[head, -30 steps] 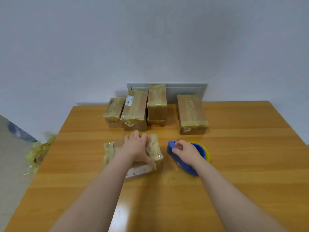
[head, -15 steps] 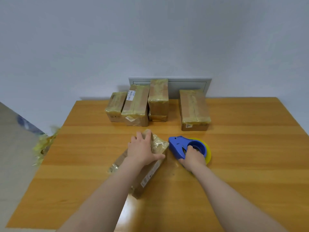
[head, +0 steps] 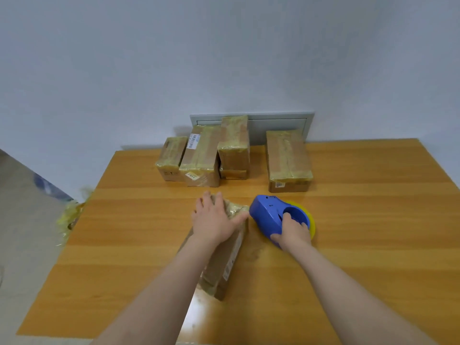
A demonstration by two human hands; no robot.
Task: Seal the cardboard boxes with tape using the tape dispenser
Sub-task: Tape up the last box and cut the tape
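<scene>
A taped cardboard box (head: 230,257) lies lengthwise on the wooden table (head: 361,232), its far end under my left hand (head: 214,220), which rests flat on top with fingers spread. Just right of it sits the blue tape dispenser (head: 270,215) with a yellow tape roll (head: 310,217). My right hand (head: 292,232) grips the dispenser, fingers hooked into its round opening. My left forearm hides part of the box's top.
Several taped boxes stand at the table's far edge: a cluster (head: 204,155) at the back left and a single one (head: 287,160) to the right. A grey panel (head: 278,122) leans on the wall behind. Crumpled yellow tape scraps (head: 71,215) hang off the left edge.
The box has been turned from crosswise to lengthwise under my left hand. My right hand has shifted from the dispenser's front to its rear opening and closed around it.
</scene>
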